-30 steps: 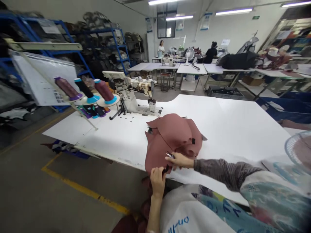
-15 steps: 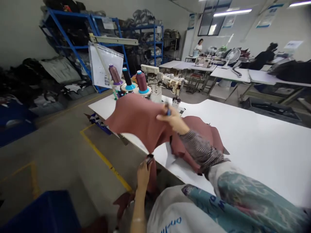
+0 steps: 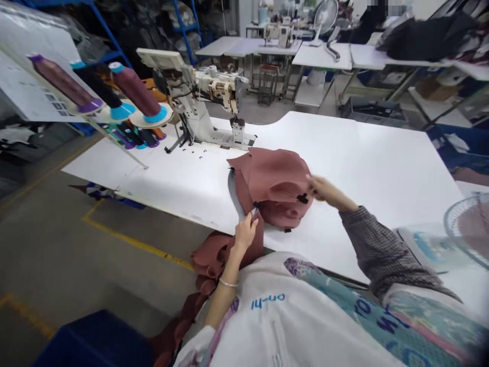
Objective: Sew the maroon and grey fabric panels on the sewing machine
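My left hand [image 3: 246, 232] is closed on a narrow end of a reddish-brown leather-like panel [image 3: 256, 244] at the table's front edge. A small light, shiny bit shows at its fingertips, too small to name. More such panels [image 3: 212, 255] hang in a string from the edge toward the floor. Folded in a heap on the white table [image 3: 382, 168] lie other reddish-brown panels [image 3: 278, 173], with small black tabs [image 3: 302, 198] on them. My right hand [image 3: 323, 191], slightly blurred, is at the heap's right edge, fingers curled; what they hold is hidden.
Behind the heap stands a sewing machine [image 3: 214, 102]. Thread cones [image 3: 137, 94] are on a stand to its left. A blue bin [image 3: 95, 341] sits on the floor at lower left. A caged fan [image 3: 468, 229] is at the right.
The raised panel has come down onto the heap on the table. My right hand has moved right and lower with it. My left hand stays by the front edge. The view has turned downward and right.
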The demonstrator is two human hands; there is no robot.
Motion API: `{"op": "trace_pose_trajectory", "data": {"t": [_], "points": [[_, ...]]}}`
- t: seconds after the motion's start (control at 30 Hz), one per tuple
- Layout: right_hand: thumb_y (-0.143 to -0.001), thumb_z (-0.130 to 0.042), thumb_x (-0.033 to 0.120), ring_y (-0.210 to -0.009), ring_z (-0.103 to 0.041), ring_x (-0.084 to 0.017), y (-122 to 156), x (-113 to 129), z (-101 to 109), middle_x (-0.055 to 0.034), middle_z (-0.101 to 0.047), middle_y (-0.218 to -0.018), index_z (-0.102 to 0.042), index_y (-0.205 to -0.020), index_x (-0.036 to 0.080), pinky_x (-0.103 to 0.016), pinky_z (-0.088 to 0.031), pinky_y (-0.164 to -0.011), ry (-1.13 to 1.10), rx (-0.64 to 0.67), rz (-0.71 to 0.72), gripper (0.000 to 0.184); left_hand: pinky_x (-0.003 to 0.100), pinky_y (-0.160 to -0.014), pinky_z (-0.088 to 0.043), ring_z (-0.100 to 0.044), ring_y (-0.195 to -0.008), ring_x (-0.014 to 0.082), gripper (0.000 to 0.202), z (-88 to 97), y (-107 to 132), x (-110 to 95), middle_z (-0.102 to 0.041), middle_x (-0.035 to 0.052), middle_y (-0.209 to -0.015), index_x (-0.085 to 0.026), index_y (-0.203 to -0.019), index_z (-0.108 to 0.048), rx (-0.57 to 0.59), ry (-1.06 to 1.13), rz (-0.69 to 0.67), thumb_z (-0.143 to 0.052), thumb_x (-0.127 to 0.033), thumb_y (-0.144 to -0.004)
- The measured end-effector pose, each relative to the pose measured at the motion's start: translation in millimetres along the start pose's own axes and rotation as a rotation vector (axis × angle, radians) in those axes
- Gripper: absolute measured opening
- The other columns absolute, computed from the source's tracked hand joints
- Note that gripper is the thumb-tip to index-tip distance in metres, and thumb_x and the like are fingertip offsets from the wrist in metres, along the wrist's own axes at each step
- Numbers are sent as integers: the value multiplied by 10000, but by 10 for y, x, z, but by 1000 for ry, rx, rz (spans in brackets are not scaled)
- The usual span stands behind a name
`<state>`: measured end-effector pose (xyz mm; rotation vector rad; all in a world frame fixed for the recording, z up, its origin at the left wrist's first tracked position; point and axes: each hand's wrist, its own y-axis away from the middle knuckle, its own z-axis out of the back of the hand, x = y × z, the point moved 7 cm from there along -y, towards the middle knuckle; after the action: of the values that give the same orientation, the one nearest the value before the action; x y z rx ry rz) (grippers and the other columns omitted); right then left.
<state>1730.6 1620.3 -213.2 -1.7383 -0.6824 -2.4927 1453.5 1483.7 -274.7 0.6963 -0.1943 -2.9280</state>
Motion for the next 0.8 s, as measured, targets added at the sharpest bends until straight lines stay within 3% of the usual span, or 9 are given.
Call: {"op": "trace_pose_trajectory", "data": {"t": [0.07,0.13,0.2,0.27,0.37,0.5,0.63,0.8], "points": [[-900,-360,746,-398,-207,-36,208,-121,-719,80,-324,-582,-427,-846,194,-157,-137,-339,-198,453,-137,559,335,-849,-501,-682,-983,261,436,-87,46,130,-718,137,-1057,-144,-1354,-514,7,47,45,-421,-359,-986],[-880,-416,749,-398,-175,-31,352,-179,-1290,95,-289,-566,-438,-843,190,-147,-129,-327,-303,771,-262,561,331,-879,-496,-669,-1028,255,435,-120,101,243,-706,133,-1105,-148,-1361,-509,-5,85,80,-418,-351,-987],[-870,-482,724,-394,-160,-25,336,-233,-1656,105,-279,-554,-454,-847,181,-139,-137,-318,-343,910,-337,544,331,-898,-492,-657,-1058,257,434,-131,149,319,-697,133,-1125,-151,-1355,-516,-16,98,103,-412,-357,-988],[-861,-508,719,-391,-164,-23,217,-284,-1875,109,-277,-547,-469,-853,171,-131,-146,-313,-355,942,-379,549,345,-899,-491,-656,-1057,272,439,-138,189,360,-695,146,-1120,-138,-1341,-529,-20,99,128,-410,-368,-986],[-875,-464,728,-379,-167,-26,61,-339,-2057,109,-283,-529,-468,-844,171,-128,-138,-301,-313,959,-453,558,364,-885,-494,-666,-1025,289,471,-165,248,363,-704,165,-1076,-108,-1346,-519,1,109,161,-391,-387,-989],[-938,-364,687,-364,-111,-30,52,-306,-2170,119,-251,-504,-438,-813,181,-130,-101,-287,-275,1037,-557,526,363,-887,-489,-666,-1027,283,496,-184,325,318,-701,164,-1092,-114,-1385,-479,28,128,179,-368,-399,-994],[-962,-417,613,-371,-98,-26,54,-181,-2203,119,-262,-526,-416,-804,183,-124,-94,-289,-335,1096,-510,458,359,-881,-486,-666,-1022,282,491,-172,368,292,-703,161,-1089,-125,-1383,-483,33,133,177,-365,-400,-994],[-968,-430,592,-361,-115,-37,-15,-204,-2165,124,-248,-485,-403,-769,191,-141,-93,-290,-238,1099,-564,449,341,-889,-483,-670,-1006,261,466,-195,387,295,-711,139,-1064,-155,-1376,-502,36,109,168,-373,-390,-995]]}}
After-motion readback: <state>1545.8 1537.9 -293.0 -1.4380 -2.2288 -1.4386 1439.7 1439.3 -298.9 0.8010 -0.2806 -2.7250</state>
